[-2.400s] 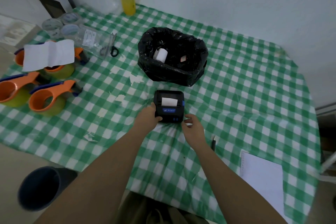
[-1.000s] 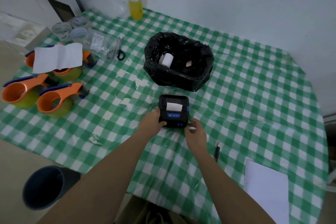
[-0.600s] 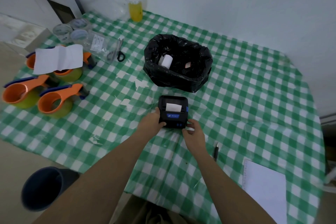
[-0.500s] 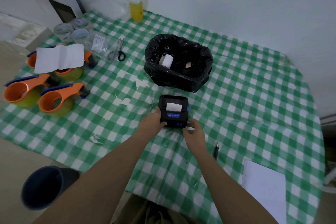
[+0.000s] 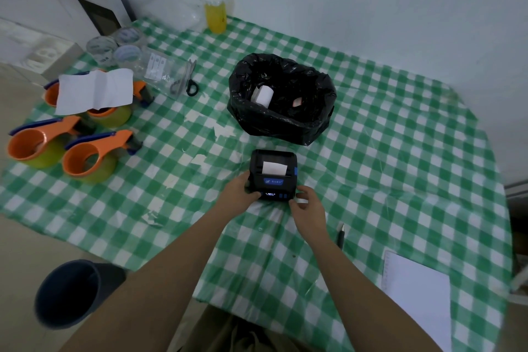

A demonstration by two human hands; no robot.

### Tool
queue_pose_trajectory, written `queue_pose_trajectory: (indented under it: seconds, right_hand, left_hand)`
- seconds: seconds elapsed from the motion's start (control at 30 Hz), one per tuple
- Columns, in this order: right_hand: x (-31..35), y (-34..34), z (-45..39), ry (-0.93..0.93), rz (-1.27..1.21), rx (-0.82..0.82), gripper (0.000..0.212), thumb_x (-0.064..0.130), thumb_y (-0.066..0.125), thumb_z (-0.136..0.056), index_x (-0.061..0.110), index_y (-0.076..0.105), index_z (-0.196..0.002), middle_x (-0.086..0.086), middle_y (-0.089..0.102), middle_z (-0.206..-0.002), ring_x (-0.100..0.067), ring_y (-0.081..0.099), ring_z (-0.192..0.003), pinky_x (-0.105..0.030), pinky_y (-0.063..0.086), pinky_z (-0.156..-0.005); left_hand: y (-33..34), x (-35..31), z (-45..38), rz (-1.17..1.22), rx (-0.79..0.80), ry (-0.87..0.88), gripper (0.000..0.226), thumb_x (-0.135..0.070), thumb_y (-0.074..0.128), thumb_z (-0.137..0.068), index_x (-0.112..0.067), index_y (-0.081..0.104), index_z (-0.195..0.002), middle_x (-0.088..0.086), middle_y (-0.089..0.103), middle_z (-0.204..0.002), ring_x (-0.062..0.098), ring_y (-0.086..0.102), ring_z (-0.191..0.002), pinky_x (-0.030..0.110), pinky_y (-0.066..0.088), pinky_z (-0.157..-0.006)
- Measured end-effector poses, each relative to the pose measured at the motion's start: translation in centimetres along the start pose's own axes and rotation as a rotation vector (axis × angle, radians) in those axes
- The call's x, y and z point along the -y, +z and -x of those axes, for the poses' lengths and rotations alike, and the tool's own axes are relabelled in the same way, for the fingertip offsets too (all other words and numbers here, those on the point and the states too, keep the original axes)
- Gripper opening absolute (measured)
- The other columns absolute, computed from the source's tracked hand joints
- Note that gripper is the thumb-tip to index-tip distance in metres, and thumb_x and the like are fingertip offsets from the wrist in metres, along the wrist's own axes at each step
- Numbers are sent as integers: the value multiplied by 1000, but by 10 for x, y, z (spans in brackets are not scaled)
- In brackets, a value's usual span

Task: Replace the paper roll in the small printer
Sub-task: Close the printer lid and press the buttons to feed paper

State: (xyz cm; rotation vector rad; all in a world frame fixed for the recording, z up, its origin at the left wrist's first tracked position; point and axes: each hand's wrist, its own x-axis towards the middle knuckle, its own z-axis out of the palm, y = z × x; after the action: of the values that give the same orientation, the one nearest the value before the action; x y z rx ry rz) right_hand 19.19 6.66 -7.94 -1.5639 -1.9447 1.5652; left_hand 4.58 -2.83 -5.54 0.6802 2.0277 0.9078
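The small black printer [image 5: 273, 174] lies on the green checked tablecloth near the table's middle, lid down, with a short strip of white paper [image 5: 274, 168] sticking out of its slot. My left hand [image 5: 240, 193] grips the printer's left near corner. My right hand [image 5: 307, 204] rests at its right near corner, fingers curled against the front edge by the blue buttons. A white paper roll [image 5: 263, 96] lies inside the black bag-lined bin [image 5: 285, 126] just behind the printer.
Three orange tape dispensers [image 5: 91, 157] and a sheet of white paper [image 5: 95, 91] sit at the left. Scissors [image 5: 188, 80], tape rolls [image 5: 114, 47] and a yellow bottle [image 5: 216, 18] stand farther back. A pen [image 5: 340, 234] and notepad [image 5: 417, 291] lie right. A dark bucket [image 5: 68, 291] is on the floor.
Both hands have stayed at the printer's near corners; the right hand has closed in slightly on the front edge. The printer has not visibly moved.
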Motion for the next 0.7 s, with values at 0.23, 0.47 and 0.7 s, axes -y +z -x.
queue_pose_trajectory:
  seconds: [0.23,0.47,0.7]
  right_hand:
    - [0,1,-1,-10,-10,-21,33,9,55,-89,15,51,-121,-1,57,-108,-16,58,-82,-21,44,-60]
    - [1,2,0,-18,-14,-32,32,11,57,-89,15,52,-120,1,56,-104,-13,57,-78,-17,44,-59]
    - [4,4,-2,-22,-36,-43,34,17,63,-86,12,53,-118,1,57,-98,-8,56,-72,-23,46,-66]
  left_hand:
    - [1,1,5,77,-85,-45,52,-3,58,-88,-10,43,-137,16,50,-137,30,56,-119,33,45,-97]
    - [2,1,6,69,-132,-77,49,-6,59,-89,-6,43,-135,17,53,-131,24,61,-104,25,43,-84]
    - [3,4,5,11,-165,-88,51,-12,61,-88,-5,43,-135,18,57,-125,27,62,-102,26,43,-81]
